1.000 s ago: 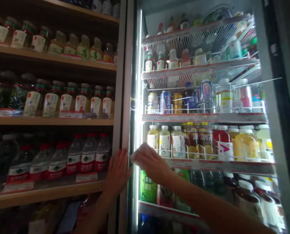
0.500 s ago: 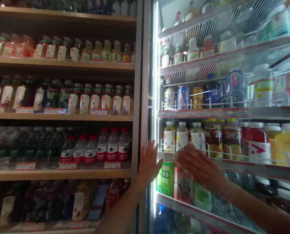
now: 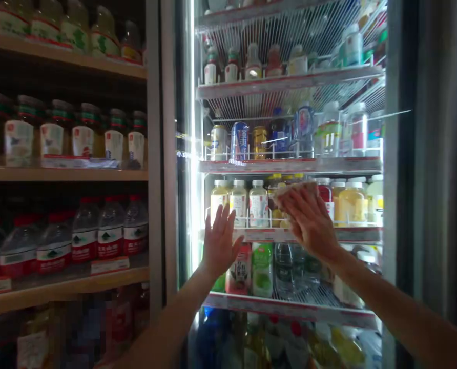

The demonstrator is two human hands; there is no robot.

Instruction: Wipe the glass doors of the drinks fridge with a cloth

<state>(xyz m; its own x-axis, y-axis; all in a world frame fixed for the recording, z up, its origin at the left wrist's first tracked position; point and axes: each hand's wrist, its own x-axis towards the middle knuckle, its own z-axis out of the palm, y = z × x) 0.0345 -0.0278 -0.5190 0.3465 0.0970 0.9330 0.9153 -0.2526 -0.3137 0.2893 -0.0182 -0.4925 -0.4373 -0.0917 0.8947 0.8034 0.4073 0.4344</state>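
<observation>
A glass-fronted drinks fridge door (image 3: pixel 190 128) fills the middle of the view, lit from inside, with bottles and cans on wire shelves behind it. My right hand (image 3: pixel 308 219) presses a pale cloth (image 3: pixel 293 188) against the glass, level with the bottled juices. My left hand (image 3: pixel 220 240) lies flat on the glass near the door's left edge, fingers spread and holding nothing. The cloth is partly hidden under my fingers.
To the left, wooden shelves (image 3: pixel 59 171) hold rows of labelled jars or bottles and red-capped water bottles (image 3: pixel 111 228). A metal fridge frame (image 3: pixel 155 154) stands between them and the glass. A dark grey curtain (image 3: pixel 439 154) hangs on the right.
The view has swung right, so the fridge sits further left. My right hand and cloth have moved up the glass, and my left hand has moved off the frame onto the glass.
</observation>
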